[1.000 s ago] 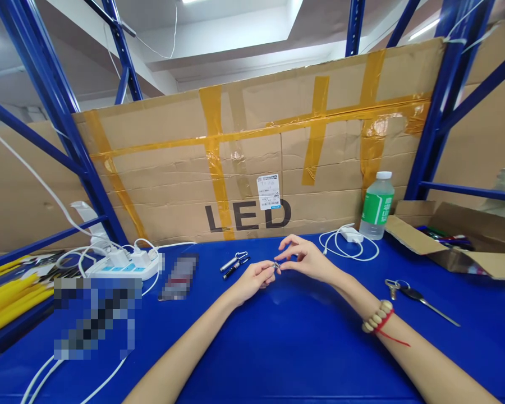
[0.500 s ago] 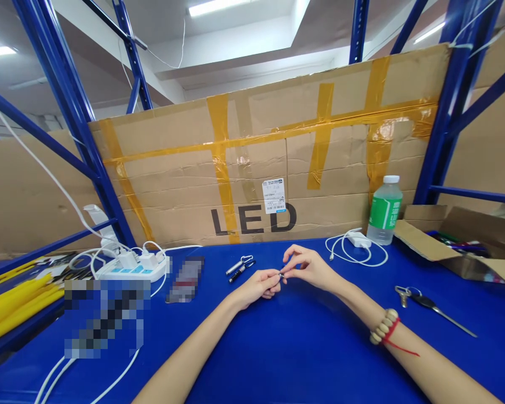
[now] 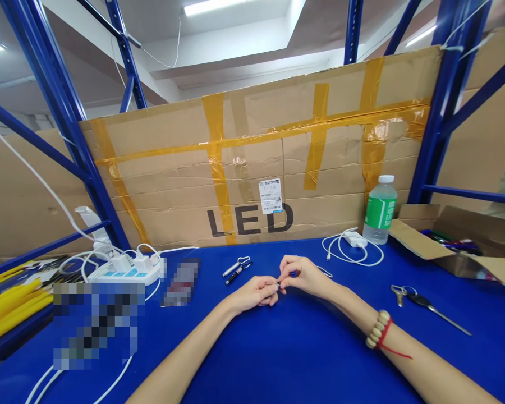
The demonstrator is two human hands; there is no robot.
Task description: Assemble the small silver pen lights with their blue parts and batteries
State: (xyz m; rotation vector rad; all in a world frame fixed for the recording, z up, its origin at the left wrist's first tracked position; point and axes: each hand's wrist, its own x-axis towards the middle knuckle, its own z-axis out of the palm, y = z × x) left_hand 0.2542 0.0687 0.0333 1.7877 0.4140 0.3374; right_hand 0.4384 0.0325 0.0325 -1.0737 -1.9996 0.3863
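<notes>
Above the middle of the blue table, my left hand (image 3: 255, 294) is closed, pinching a small shiny metal piece (image 3: 278, 285) between thumb and fingers. My right hand (image 3: 305, 276) meets it from the other side, its thumb and forefinger pinched on the same piece. The piece is mostly covered by fingertips, so its kind cannot be made out. A thin pale wire loop (image 3: 325, 271) lies behind my right hand, partly hidden by it. Left of the hands lie a silver pen-like stick with a clip ring (image 3: 232, 269) and a black one (image 3: 235, 275).
A blurred-out phone-like slab (image 3: 182, 283) and a white power strip (image 3: 126, 272) with cables lie left. To the right are a white charger with cable (image 3: 356, 239), a bottle (image 3: 379, 213), an open carton (image 3: 458, 258) and keys (image 3: 418, 298). Cardboard (image 3: 177, 191) stands behind.
Both hands have come slightly closer to me, still pinching the small metal piece. The wire loop behind my right hand now shows. The whole view has shifted a little.
</notes>
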